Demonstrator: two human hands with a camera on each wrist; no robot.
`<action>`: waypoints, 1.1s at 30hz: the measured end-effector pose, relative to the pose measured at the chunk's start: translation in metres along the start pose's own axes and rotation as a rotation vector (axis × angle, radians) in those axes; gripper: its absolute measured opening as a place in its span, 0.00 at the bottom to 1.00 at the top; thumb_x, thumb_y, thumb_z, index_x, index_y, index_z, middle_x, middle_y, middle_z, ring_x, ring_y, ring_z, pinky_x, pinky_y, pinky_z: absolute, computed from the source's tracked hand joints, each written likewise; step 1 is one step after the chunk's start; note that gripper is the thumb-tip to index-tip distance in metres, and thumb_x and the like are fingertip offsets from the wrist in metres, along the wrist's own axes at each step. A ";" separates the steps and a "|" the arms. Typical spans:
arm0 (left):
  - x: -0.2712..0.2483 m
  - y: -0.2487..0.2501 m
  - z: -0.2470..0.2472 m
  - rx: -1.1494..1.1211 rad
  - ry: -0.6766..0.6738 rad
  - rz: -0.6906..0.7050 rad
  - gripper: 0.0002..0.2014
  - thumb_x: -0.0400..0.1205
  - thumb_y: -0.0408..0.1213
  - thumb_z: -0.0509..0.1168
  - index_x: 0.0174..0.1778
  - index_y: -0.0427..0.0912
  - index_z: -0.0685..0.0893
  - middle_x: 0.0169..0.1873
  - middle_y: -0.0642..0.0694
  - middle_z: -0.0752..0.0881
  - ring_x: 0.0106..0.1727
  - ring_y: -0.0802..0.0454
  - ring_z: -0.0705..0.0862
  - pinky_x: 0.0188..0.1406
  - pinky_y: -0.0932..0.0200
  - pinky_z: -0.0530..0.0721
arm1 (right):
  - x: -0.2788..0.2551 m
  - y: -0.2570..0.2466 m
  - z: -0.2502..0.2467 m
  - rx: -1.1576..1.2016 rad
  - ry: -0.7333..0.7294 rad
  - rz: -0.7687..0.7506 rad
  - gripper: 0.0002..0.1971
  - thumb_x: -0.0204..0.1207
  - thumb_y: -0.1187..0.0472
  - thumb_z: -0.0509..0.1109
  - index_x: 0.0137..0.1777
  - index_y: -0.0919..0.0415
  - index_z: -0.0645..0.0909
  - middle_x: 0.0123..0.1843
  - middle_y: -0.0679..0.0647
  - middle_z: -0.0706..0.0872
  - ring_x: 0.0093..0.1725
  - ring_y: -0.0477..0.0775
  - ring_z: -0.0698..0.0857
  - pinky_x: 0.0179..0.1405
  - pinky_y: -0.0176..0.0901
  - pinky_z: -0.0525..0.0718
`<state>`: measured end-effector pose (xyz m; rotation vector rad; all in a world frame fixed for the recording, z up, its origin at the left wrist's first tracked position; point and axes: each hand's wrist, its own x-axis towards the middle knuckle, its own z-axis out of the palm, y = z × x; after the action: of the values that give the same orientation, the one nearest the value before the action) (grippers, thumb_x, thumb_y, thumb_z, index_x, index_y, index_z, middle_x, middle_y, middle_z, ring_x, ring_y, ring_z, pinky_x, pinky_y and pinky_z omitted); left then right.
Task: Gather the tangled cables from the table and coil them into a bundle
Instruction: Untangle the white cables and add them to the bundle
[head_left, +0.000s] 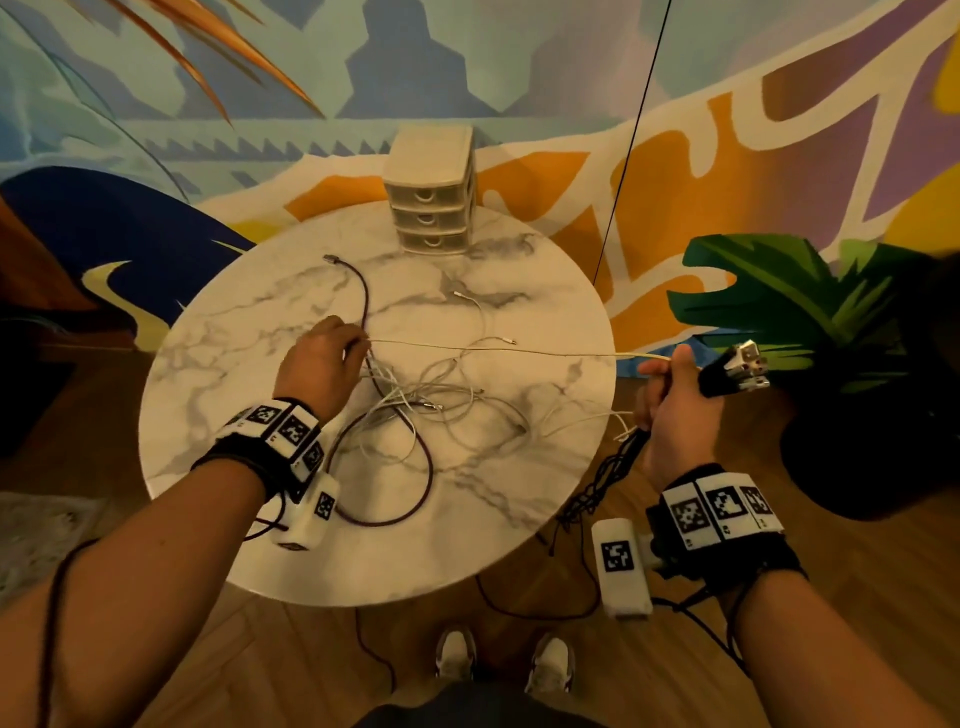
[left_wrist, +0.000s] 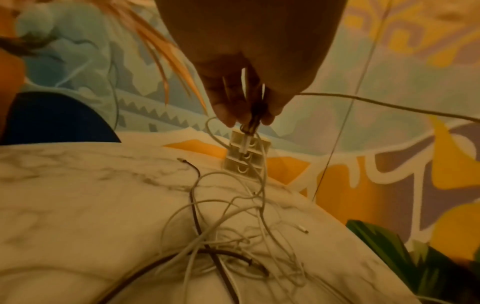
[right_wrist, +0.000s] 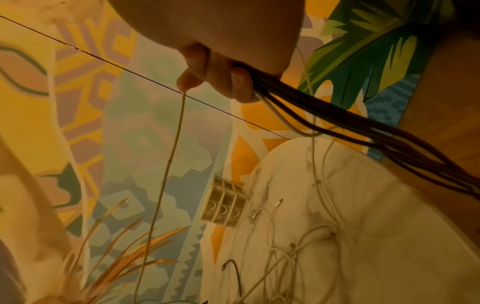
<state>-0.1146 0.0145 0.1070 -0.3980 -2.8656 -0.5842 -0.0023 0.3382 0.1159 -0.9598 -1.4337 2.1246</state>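
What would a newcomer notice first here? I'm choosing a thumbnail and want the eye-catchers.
First, the pale cable stretched taut above the round marble table, between the left hand and the right hand. Below it lies a tangle of white and dark cables mid-table. The right hand also grips a bunch of dark cables, beside the table's right edge.

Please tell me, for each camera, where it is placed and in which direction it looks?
Head: on the head, looking down at the round marble table; both forearms, shoes.
Left wrist: along the left hand toward the tangled white cables.
Right wrist: along the right hand, gripping dark cables.
All share the small beige three-drawer organiser.
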 end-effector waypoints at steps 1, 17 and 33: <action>0.000 0.000 -0.004 -0.031 0.013 -0.013 0.09 0.83 0.36 0.63 0.45 0.36 0.85 0.40 0.39 0.82 0.37 0.38 0.82 0.39 0.47 0.79 | -0.002 -0.002 0.001 0.015 -0.015 -0.008 0.23 0.84 0.47 0.58 0.30 0.58 0.77 0.13 0.44 0.67 0.14 0.43 0.61 0.16 0.36 0.57; -0.097 0.126 0.064 0.102 -1.181 0.323 0.30 0.81 0.55 0.63 0.76 0.46 0.68 0.67 0.45 0.75 0.65 0.48 0.77 0.64 0.54 0.76 | -0.002 -0.026 -0.061 -0.436 -0.068 -0.108 0.23 0.84 0.51 0.60 0.28 0.61 0.75 0.12 0.43 0.71 0.13 0.40 0.67 0.15 0.30 0.65; -0.018 0.269 0.109 -0.838 -0.752 0.078 0.08 0.84 0.35 0.61 0.40 0.42 0.83 0.29 0.44 0.81 0.24 0.58 0.79 0.26 0.57 0.80 | -0.005 -0.056 -0.171 -0.609 0.212 -0.183 0.28 0.83 0.45 0.59 0.26 0.63 0.78 0.21 0.52 0.71 0.18 0.41 0.70 0.25 0.37 0.71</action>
<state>-0.0318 0.2927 0.0996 -1.0201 -3.0441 -1.9805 0.1227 0.4665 0.1285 -1.1619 -2.0077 1.4221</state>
